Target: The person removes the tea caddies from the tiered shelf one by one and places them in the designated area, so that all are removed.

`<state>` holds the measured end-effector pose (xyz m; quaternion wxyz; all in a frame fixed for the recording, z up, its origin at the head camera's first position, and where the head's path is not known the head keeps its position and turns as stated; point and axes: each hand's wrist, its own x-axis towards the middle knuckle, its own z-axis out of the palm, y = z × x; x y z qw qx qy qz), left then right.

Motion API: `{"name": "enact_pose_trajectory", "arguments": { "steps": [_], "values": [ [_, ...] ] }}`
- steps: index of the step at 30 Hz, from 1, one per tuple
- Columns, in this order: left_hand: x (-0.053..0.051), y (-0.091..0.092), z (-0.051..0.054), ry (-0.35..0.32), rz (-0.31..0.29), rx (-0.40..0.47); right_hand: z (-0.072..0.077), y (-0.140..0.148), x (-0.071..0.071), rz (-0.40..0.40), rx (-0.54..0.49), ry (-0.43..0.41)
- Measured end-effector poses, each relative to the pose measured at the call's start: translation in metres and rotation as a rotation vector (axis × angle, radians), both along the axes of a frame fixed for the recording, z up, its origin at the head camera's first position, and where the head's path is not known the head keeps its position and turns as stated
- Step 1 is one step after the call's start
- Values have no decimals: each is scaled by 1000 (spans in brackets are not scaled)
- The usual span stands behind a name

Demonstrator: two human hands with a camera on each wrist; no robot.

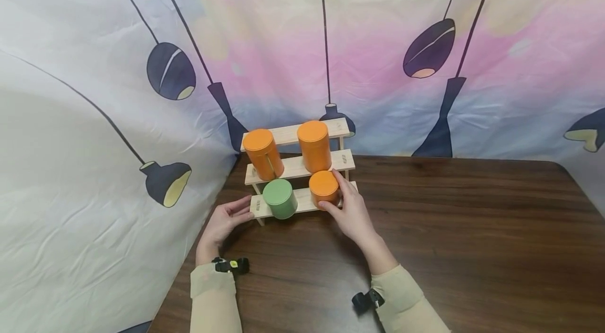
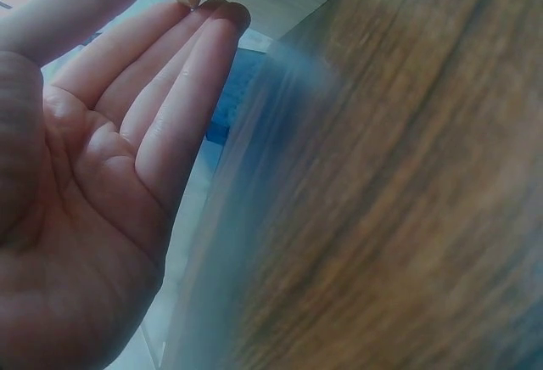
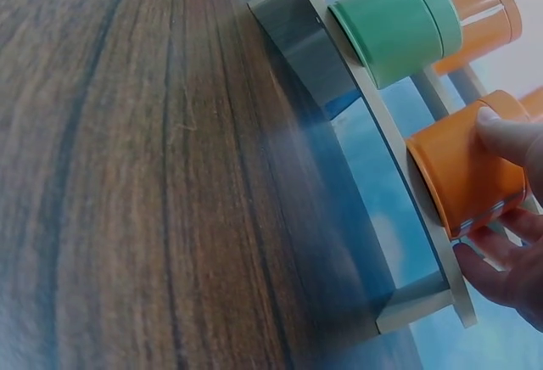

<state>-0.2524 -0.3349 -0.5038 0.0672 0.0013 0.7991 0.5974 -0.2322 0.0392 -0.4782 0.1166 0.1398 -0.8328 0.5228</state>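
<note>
A small three-tier wooden shelf (image 1: 304,199) stands on the table with lidded round canisters on it. My right hand (image 1: 353,212) holds the short orange canister (image 1: 324,186) on the right of the lowest tier, thumb at its front and fingers around its far side. In the right wrist view this canister's base meets the board. My left hand (image 1: 225,222) pinches the left end of the lowest tier between thumb and nearly straight fingertips. Between the hands, a short green canister (image 1: 280,199) sits on that tier. Two tall orange canisters (image 1: 263,154) stand on the middle tier.
The dark wood-grain table (image 1: 472,238) stretches to the right of the shelf. Behind and to the left hangs a cloth (image 1: 283,23) printed with lamps. Black camera straps (image 1: 230,265) sit on both wrists.
</note>
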Motion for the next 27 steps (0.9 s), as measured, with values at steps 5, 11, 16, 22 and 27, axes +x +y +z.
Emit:
{"name": "enact_pose_trajectory", "arguments": {
  "steps": [5, 11, 16, 22, 27],
  "values": [
    [0, 1, 0, 9, -3, -5, 0, 2, 0, 7, -5, -6],
    [0, 1, -1, 11, 2, -5, 1, 4, -1, 25, -27, -30],
    [-1, 0, -1, 17, -4, 1, 2, 7, -1, 39, -57, -54],
    [-1, -1, -2, 16, -9, -12, 2, 10, -1, 51, -71, -81],
    [0, -1, -2, 16, -12, -11, 3, 12, -1, 69, -104, -96]
  ]
}}
